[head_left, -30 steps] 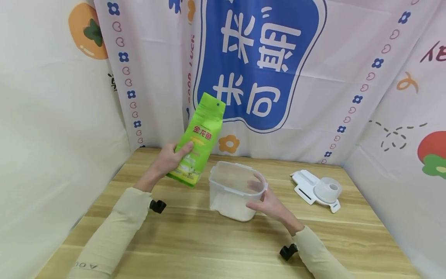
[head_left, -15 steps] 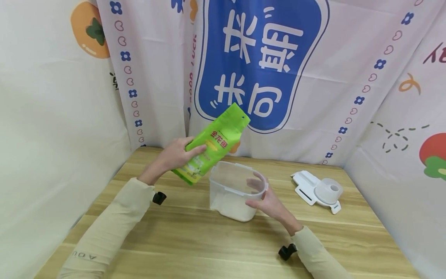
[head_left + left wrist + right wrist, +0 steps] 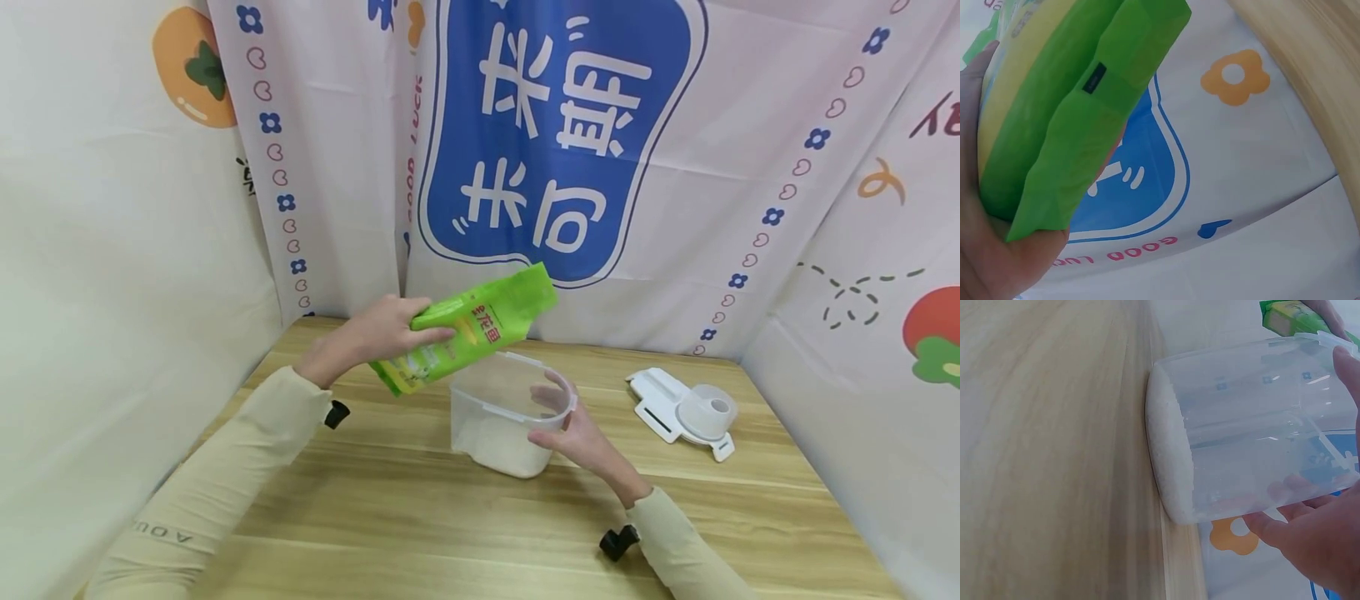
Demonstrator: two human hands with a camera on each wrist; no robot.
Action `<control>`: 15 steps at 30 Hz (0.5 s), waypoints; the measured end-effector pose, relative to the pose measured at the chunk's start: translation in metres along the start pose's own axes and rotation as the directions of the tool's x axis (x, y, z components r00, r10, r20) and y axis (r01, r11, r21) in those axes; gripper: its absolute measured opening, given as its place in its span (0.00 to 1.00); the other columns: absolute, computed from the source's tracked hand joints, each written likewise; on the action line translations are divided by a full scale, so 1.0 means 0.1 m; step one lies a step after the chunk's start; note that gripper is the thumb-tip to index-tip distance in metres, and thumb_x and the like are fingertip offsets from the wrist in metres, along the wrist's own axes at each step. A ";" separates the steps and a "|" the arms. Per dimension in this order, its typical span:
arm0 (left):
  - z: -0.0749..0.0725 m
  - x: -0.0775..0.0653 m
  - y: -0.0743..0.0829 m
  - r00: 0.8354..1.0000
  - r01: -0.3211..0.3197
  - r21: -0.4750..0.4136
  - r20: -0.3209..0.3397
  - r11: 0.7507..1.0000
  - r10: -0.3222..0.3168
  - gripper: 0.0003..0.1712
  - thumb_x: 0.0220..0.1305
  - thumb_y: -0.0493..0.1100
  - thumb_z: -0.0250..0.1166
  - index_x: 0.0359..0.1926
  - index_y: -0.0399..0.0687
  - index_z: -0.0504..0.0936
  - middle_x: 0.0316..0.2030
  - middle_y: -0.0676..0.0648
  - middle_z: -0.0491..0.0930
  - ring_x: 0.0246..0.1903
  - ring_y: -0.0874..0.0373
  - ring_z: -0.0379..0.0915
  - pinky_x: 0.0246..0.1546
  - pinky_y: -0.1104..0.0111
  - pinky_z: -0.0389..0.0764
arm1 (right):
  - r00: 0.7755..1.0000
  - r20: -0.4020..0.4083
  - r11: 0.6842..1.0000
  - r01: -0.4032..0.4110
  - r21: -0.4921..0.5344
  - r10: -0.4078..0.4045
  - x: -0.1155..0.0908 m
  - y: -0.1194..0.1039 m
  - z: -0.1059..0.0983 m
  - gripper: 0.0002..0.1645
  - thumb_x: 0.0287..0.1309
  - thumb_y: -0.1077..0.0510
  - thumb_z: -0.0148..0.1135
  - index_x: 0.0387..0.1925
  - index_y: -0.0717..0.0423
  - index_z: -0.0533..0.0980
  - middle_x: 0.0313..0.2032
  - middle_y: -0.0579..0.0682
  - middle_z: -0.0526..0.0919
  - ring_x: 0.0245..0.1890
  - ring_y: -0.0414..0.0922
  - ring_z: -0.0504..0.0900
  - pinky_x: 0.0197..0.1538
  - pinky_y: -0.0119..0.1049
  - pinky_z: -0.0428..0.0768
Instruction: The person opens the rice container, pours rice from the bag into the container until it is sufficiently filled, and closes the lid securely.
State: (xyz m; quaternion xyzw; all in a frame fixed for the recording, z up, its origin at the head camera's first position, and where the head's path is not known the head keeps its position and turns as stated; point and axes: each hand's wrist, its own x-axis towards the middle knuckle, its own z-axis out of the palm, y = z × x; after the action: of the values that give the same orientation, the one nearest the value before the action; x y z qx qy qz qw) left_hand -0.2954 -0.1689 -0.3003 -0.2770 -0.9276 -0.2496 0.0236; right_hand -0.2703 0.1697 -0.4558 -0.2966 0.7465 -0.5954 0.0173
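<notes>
My left hand [image 3: 381, 332] grips a green printed rice bag [image 3: 491, 321] near its lower end, thumb across the front. The bag leans far over to the right, its top end above a clear plastic storage container [image 3: 480, 404]. Seen in the left wrist view, the bag's green bottom seam [image 3: 1079, 137] faces the camera. On the table, the container stands upright with a shallow layer of white rice [image 3: 1169, 437] at its bottom. My right hand [image 3: 585, 437] holds the container at its right side by the rim, thumb in front and fingers behind.
To the right on the wooden table [image 3: 420, 517] lies a white lid [image 3: 656, 390] with a clear cup [image 3: 707, 408] on it. Printed cloth [image 3: 352, 192] hangs behind the table and along both sides.
The bag has tipped from nearly upright towards the right, its top end swinging down over the container. My left hand has turned with it; my right hand and the container stay put.
</notes>
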 end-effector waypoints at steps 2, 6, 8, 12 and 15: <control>-0.02 0.01 0.03 0.999 -0.006 0.010 0.031 1.000 0.006 0.24 0.64 0.67 0.59 0.39 0.53 0.76 0.26 0.51 0.82 0.21 0.61 0.79 0.20 0.71 0.81 | 1.000 -0.001 1.000 -0.003 -0.003 0.003 0.00 0.00 0.00 0.59 0.49 0.63 0.74 0.74 0.57 0.47 0.67 0.69 0.65 0.66 0.67 0.66 0.63 0.61 0.72; -0.06 0.04 0.14 0.996 -0.032 0.056 0.084 0.998 0.028 0.23 0.64 0.66 0.61 0.40 0.52 0.77 0.27 0.52 0.82 0.21 0.63 0.79 0.22 0.72 0.82 | 1.000 -0.002 1.000 -0.015 -0.005 0.015 -0.01 -0.02 0.01 0.59 0.49 0.63 0.74 0.74 0.57 0.46 0.67 0.69 0.65 0.66 0.66 0.66 0.63 0.57 0.74; -0.07 0.07 0.18 0.994 -0.044 0.075 0.107 0.996 0.035 0.23 0.63 0.66 0.61 0.40 0.52 0.77 0.27 0.53 0.83 0.22 0.63 0.79 0.23 0.72 0.82 | 1.000 -0.003 1.000 -0.020 -0.008 0.020 -0.01 -0.03 0.00 0.59 0.49 0.63 0.74 0.74 0.58 0.46 0.67 0.69 0.65 0.67 0.66 0.66 0.63 0.53 0.75; -0.07 0.11 0.25 0.987 -0.061 0.091 0.155 0.994 0.046 0.22 0.64 0.65 0.61 0.39 0.53 0.77 0.27 0.54 0.83 0.22 0.63 0.79 0.23 0.72 0.82 | 1.000 -0.004 1.000 -0.020 -0.019 0.020 -0.02 -0.03 -0.01 0.58 0.49 0.63 0.74 0.74 0.56 0.47 0.67 0.68 0.66 0.66 0.66 0.67 0.63 0.49 0.76; -0.05 0.14 0.28 0.979 -0.080 0.105 0.195 0.991 0.058 0.21 0.64 0.64 0.61 0.37 0.52 0.76 0.26 0.53 0.82 0.22 0.63 0.79 0.23 0.72 0.81 | 1.000 -0.002 0.999 -0.019 -0.025 0.019 -0.02 -0.03 -0.01 0.58 0.49 0.63 0.73 0.74 0.54 0.47 0.67 0.68 0.66 0.66 0.66 0.67 0.63 0.53 0.75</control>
State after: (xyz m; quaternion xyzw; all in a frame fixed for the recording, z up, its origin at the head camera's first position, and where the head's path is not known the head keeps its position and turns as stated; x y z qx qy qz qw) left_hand -0.2935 -0.1440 -0.2806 -0.3299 -0.9279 -0.1685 -0.0414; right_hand -0.2679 0.1711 -0.4537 -0.2892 0.7568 -0.5859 0.0185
